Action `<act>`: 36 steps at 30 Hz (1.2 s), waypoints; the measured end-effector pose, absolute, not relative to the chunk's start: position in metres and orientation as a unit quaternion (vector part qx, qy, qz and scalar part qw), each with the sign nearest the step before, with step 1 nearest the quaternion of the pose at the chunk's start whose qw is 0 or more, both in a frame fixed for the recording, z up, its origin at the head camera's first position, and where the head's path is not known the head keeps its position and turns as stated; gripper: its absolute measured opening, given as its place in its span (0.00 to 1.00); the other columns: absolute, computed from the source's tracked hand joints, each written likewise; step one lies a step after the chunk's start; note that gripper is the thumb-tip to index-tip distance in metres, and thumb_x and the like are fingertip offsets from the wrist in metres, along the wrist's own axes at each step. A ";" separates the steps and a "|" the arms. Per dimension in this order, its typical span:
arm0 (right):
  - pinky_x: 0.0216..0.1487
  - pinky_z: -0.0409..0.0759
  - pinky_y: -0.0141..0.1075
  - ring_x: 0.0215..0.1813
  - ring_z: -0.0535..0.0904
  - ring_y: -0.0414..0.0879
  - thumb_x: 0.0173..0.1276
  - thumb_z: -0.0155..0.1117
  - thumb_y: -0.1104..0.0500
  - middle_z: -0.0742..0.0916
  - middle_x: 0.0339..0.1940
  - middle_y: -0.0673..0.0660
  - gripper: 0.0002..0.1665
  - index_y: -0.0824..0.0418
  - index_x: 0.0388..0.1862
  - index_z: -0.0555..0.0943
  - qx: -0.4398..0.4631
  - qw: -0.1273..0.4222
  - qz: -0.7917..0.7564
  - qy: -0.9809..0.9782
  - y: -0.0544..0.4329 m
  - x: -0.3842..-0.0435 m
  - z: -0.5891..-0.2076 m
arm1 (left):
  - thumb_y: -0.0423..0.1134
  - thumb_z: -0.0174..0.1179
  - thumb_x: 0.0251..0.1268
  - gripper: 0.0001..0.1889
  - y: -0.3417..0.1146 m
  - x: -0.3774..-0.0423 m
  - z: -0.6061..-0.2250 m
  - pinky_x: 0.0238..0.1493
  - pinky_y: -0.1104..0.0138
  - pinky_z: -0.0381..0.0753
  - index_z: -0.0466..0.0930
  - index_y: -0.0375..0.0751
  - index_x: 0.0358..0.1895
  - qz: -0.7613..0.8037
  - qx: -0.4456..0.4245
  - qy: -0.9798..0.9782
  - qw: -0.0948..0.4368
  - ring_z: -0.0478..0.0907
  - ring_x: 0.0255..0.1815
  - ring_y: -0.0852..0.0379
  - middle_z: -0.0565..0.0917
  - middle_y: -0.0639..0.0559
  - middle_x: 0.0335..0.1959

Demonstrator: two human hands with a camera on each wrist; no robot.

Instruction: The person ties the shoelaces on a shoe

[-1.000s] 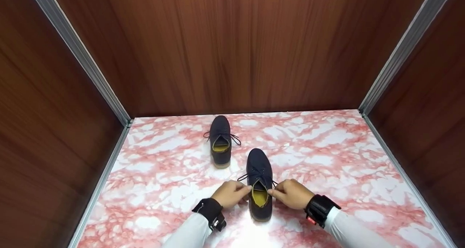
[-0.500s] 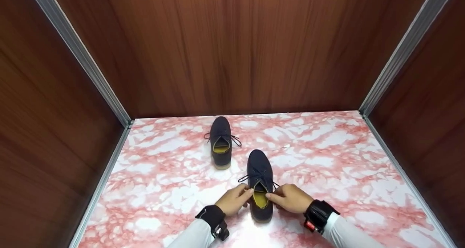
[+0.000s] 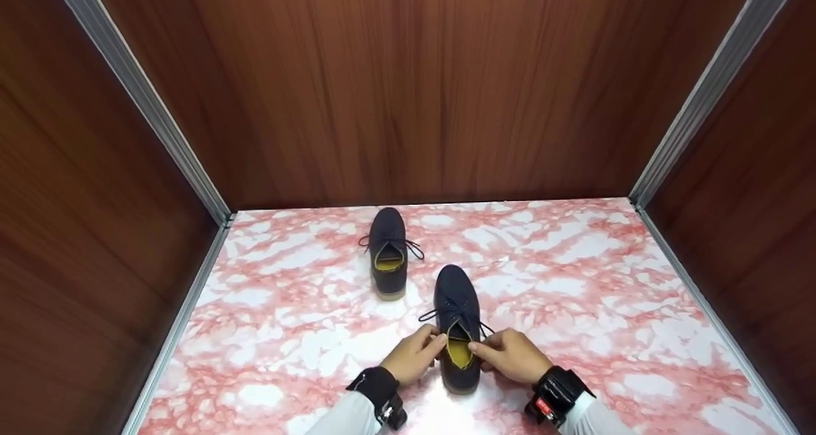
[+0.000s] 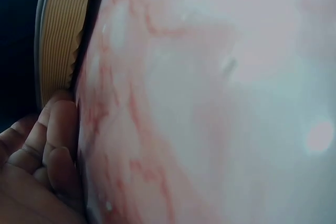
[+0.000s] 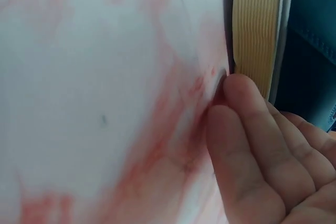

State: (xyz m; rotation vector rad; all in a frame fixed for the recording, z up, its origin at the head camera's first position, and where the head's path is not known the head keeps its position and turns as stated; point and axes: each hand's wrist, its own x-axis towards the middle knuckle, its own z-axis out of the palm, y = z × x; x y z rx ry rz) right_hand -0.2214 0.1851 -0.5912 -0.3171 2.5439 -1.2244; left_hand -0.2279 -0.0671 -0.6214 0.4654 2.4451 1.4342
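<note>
A dark navy lace-up shoe [image 3: 456, 288] stands on its sole, toe away from me, with a yellow insole showing in its opening. My left hand [image 3: 411, 356] holds its left side and my right hand [image 3: 515, 356] its right side. Each thumb lies at the rim of the opening. In the left wrist view, curled fingers [image 4: 62, 124] touch the low edge of the ribbed tan sole [image 4: 60, 30]. Fingertips [image 5: 241, 90] also meet the sole [image 5: 255, 30] in the right wrist view. A matching shoe [image 3: 387, 228] stands farther back, to the left, untouched.
Both shoes are on a red-and-white marbled surface [image 3: 561, 282]. Brown wood-look panels [image 3: 408, 90] rise at the back and both sides, with grey metal strips [image 3: 695, 97] along the corners. Loose lace loops stick out beside each shoe.
Both hands have shifted slightly toward me along the near shoe's sides, thumbs still at the opening. The head view has tilted a little; the far shoe keeps its place on the surface.
</note>
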 end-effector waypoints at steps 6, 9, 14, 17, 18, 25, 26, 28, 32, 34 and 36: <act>0.32 0.84 0.31 0.32 0.92 0.48 0.76 0.65 0.42 0.94 0.32 0.56 0.22 0.59 0.40 0.92 -0.101 0.140 -0.455 0.874 0.189 -0.218 -0.595 | 0.57 0.49 0.82 0.17 -0.064 -0.226 -0.622 0.39 0.70 0.78 0.78 0.50 0.55 0.502 0.168 0.838 0.130 0.79 0.33 0.65 0.86 0.55 0.36; 0.32 0.84 0.31 0.32 0.92 0.48 0.76 0.65 0.43 0.94 0.32 0.56 0.22 0.60 0.41 0.92 -0.105 0.137 -0.469 0.867 0.189 -0.218 -0.595 | 0.55 0.51 0.82 0.17 -0.064 -0.226 -0.622 0.40 0.70 0.78 0.78 0.48 0.56 0.514 0.171 0.831 0.125 0.77 0.34 0.66 0.84 0.55 0.36; 0.35 0.86 0.31 0.33 0.92 0.48 0.75 0.67 0.44 0.94 0.33 0.56 0.21 0.61 0.42 0.92 -0.100 0.127 -0.489 0.857 0.188 -0.217 -0.598 | 0.53 0.56 0.79 0.20 -0.060 -0.225 -0.625 0.44 0.71 0.76 0.77 0.43 0.60 0.542 0.177 0.812 0.124 0.75 0.37 0.66 0.81 0.51 0.40; 0.38 0.87 0.31 0.34 0.92 0.48 0.75 0.66 0.45 0.94 0.34 0.57 0.22 0.62 0.43 0.91 -0.093 0.127 -0.502 0.850 0.186 -0.216 -0.600 | 0.53 0.60 0.76 0.24 -0.056 -0.224 -0.627 0.45 0.72 0.76 0.76 0.41 0.64 0.551 0.170 0.808 0.120 0.74 0.39 0.65 0.78 0.49 0.44; 0.39 0.87 0.31 0.35 0.93 0.49 0.75 0.66 0.45 0.94 0.34 0.57 0.21 0.63 0.43 0.91 -0.089 0.127 -0.506 0.849 0.186 -0.216 -0.601 | 0.53 0.61 0.74 0.26 -0.054 -0.223 -0.627 0.46 0.72 0.75 0.75 0.41 0.66 0.551 0.166 0.810 0.116 0.73 0.40 0.65 0.77 0.49 0.45; 0.45 0.84 0.33 0.36 0.89 0.44 0.74 0.68 0.46 0.94 0.36 0.56 0.21 0.63 0.45 0.90 -0.050 0.078 -0.484 0.870 0.178 -0.232 -0.596 | 0.53 0.64 0.67 0.33 -0.044 -0.232 -0.622 0.53 0.66 0.72 0.74 0.46 0.73 0.532 0.143 0.832 0.074 0.69 0.50 0.58 0.75 0.47 0.49; 0.45 0.84 0.34 0.37 0.88 0.43 0.74 0.68 0.46 0.94 0.36 0.56 0.21 0.63 0.46 0.90 -0.046 0.069 -0.478 0.874 0.176 -0.236 -0.595 | 0.53 0.64 0.66 0.34 -0.042 -0.234 -0.621 0.56 0.64 0.72 0.73 0.46 0.74 0.531 0.135 0.833 0.070 0.69 0.52 0.57 0.75 0.46 0.52; 0.44 0.84 0.36 0.37 0.87 0.42 0.73 0.68 0.46 0.94 0.37 0.56 0.21 0.63 0.47 0.90 -0.035 0.055 -0.476 0.877 0.172 -0.246 -0.592 | 0.52 0.64 0.65 0.37 -0.039 -0.242 -0.618 0.62 0.58 0.74 0.70 0.45 0.77 0.540 0.118 0.831 0.062 0.70 0.57 0.53 0.74 0.42 0.57; 0.35 0.84 0.36 0.31 0.86 0.42 0.73 0.68 0.47 0.93 0.35 0.58 0.20 0.62 0.50 0.90 -0.005 0.041 -0.494 0.868 0.163 -0.270 -0.587 | 0.49 0.63 0.64 0.42 -0.031 -0.261 -0.613 0.73 0.47 0.71 0.63 0.41 0.81 0.572 0.088 0.815 0.039 0.72 0.65 0.44 0.72 0.34 0.67; 0.30 0.82 0.34 0.28 0.84 0.43 0.73 0.67 0.48 0.92 0.32 0.58 0.21 0.62 0.52 0.89 0.014 0.037 -0.503 0.864 0.159 -0.283 -0.585 | 0.48 0.62 0.64 0.43 -0.029 -0.271 -0.612 0.76 0.45 0.69 0.61 0.39 0.81 0.584 0.078 0.807 0.035 0.71 0.69 0.41 0.70 0.31 0.70; 0.27 0.79 0.33 0.25 0.82 0.43 0.74 0.66 0.49 0.91 0.30 0.57 0.21 0.62 0.55 0.89 0.028 0.032 -0.506 0.861 0.155 -0.295 -0.583 | 0.49 0.62 0.66 0.43 -0.026 -0.281 -0.612 0.78 0.44 0.67 0.59 0.37 0.82 0.590 0.072 0.803 0.032 0.70 0.72 0.39 0.68 0.30 0.73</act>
